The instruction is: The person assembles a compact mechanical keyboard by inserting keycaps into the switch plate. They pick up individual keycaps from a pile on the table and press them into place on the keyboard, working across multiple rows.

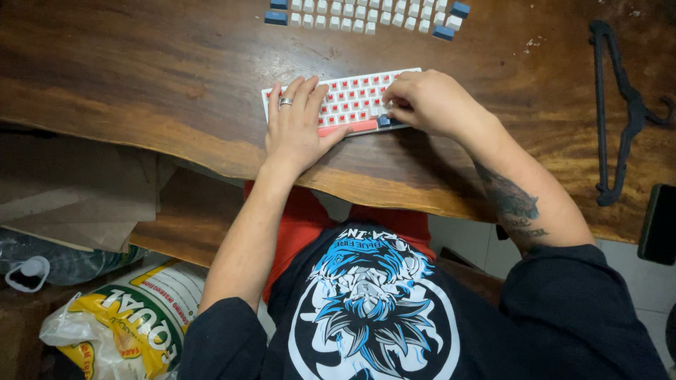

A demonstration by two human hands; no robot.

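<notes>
A small keyboard [355, 98] with white keys, red marks and a red space bar lies near the front edge of a wooden table [162, 77]. My left hand [296, 127], a ring on one finger, lies flat on the keyboard's left part, fingers apart. My right hand [422, 102] is curled over the keyboard's right end, fingertips pinched at a key near the lower right corner; what they grip is hidden. Rows of loose white and blue keycaps [366, 15] lie at the table's far edge.
A black clothes hanger [616, 105] lies on the table's right side, with a dark phone-like slab [660, 224] at the right edge. Below the table on the left are brown paper [77, 197], a plastic bottle [42, 267] and a printed yellow-white sack [134, 320].
</notes>
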